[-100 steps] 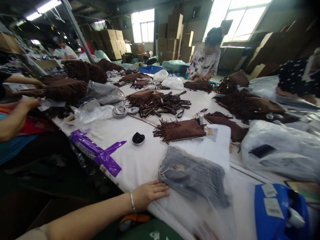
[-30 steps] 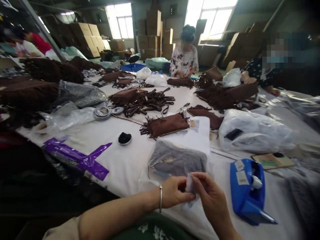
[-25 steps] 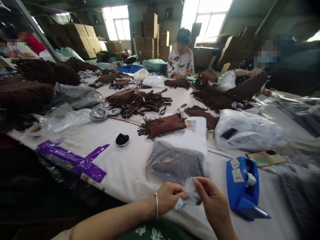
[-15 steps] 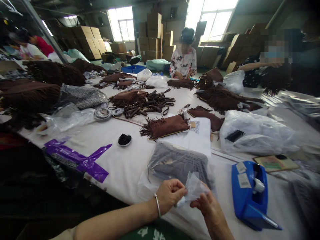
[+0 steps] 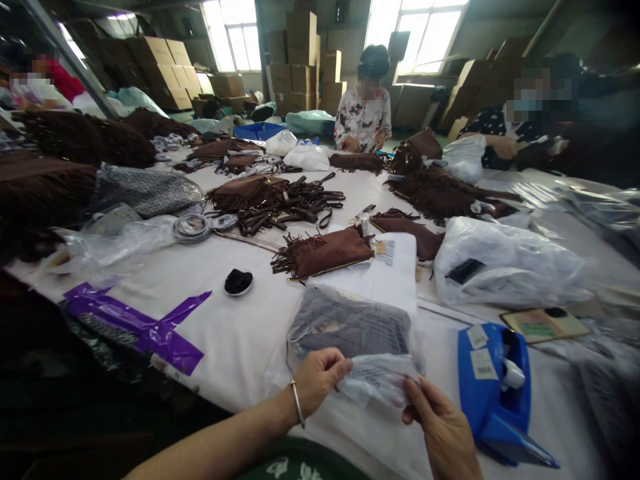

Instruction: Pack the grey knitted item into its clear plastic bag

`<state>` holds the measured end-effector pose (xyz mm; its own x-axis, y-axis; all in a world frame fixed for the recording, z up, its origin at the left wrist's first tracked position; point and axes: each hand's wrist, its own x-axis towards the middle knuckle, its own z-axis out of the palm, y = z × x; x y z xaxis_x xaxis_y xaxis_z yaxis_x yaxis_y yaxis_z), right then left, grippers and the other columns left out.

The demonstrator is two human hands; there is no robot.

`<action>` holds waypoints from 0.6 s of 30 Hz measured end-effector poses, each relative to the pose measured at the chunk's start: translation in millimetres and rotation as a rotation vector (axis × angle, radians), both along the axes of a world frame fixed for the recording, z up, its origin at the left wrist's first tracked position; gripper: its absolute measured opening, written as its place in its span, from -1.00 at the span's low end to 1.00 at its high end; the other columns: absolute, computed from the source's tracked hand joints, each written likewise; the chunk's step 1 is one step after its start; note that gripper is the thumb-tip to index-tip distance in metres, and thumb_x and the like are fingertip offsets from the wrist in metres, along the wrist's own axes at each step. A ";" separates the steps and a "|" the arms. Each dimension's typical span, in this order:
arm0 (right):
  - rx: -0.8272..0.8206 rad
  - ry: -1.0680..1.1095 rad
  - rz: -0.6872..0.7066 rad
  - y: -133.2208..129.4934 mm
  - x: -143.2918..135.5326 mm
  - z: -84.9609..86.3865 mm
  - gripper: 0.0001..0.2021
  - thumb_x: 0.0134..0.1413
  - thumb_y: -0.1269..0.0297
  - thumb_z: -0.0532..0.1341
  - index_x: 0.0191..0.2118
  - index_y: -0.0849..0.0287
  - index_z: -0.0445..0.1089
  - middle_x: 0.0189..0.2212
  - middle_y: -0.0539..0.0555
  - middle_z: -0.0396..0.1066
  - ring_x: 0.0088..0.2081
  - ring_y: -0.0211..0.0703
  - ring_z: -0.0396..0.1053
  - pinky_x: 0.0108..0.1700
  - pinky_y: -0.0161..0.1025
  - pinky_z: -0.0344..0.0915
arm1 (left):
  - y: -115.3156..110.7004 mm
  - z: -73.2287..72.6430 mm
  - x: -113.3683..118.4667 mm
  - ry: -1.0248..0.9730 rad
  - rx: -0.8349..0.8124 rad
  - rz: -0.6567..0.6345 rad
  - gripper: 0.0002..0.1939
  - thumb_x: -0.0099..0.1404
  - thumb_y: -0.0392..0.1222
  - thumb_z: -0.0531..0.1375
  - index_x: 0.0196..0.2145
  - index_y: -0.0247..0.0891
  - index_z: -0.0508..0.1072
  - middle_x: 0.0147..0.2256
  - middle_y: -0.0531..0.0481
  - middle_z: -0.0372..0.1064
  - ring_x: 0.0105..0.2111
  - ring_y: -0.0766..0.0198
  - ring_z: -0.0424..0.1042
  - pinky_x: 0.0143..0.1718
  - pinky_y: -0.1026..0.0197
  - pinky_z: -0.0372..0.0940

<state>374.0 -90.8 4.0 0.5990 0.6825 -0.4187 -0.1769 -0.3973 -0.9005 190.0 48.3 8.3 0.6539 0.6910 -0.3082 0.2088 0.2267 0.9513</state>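
A translucent printed plastic bag is stretched between my hands. Its left end is pinched by my left hand, which has a silver bangle at the wrist. My right hand grips the other end between thumb and fingers. Just beyond, a dark grey pouch in clear plastic lies flat on the table; whether the held plastic joins its wrapping, I cannot tell. A brown fringed pouch rests past it, partly on a white sheet.
To the right stands a blue tape dispenser, with a phone behind it. A white plastic bag bulges nearby. Further left are a small dish, purple tape and brown straps. Co-workers sit across the table.
My hands have moved apart, spreading the crumpled plastic into a wide strip. The view has shifted slightly to the right. The co-worker at far right has lowered the hands, and the dark fringed item there no longer shows.
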 end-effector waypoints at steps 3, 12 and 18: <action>0.028 0.038 -0.044 3.9 -0.4 1.0 -0.60 -0.16 -0.10 0.30 -0.37 0.17 0.41 -0.60 -0.02 0.34 -0.55 -0.28 0.18 -0.48 -0.35 0.18 | 1.7 -3.4 1.8 -0.013 -0.029 0.006 -0.43 0.21 0.31 0.05 -0.58 -0.30 0.24 -0.66 0.13 0.09 -0.63 0.39 0.13 -0.56 0.33 0.05; 0.150 0.305 -0.177 13.5 2.9 1.3 -0.54 -0.22 -0.10 0.35 -0.43 0.14 0.19 -0.73 -0.16 0.15 -0.72 -0.45 0.00 -0.71 -0.47 -0.09 | 12.0 -7.3 10.5 -0.032 -0.030 -0.020 -0.47 0.25 0.27 0.04 -0.47 -0.32 0.33 -0.68 0.11 0.15 -0.64 0.37 0.13 -0.55 0.32 0.03; 0.248 0.324 -0.162 27.5 -1.3 17.1 -0.55 -0.13 -0.13 0.29 -0.52 0.16 0.16 -0.70 -0.11 0.18 -0.69 -0.42 0.07 -0.70 -0.47 -0.04 | 13.5 -0.7 18.9 -0.161 -0.130 -0.184 -0.49 0.19 0.25 0.14 -0.29 -0.33 0.33 -0.52 0.09 0.22 -0.54 0.37 0.15 -0.50 0.34 0.07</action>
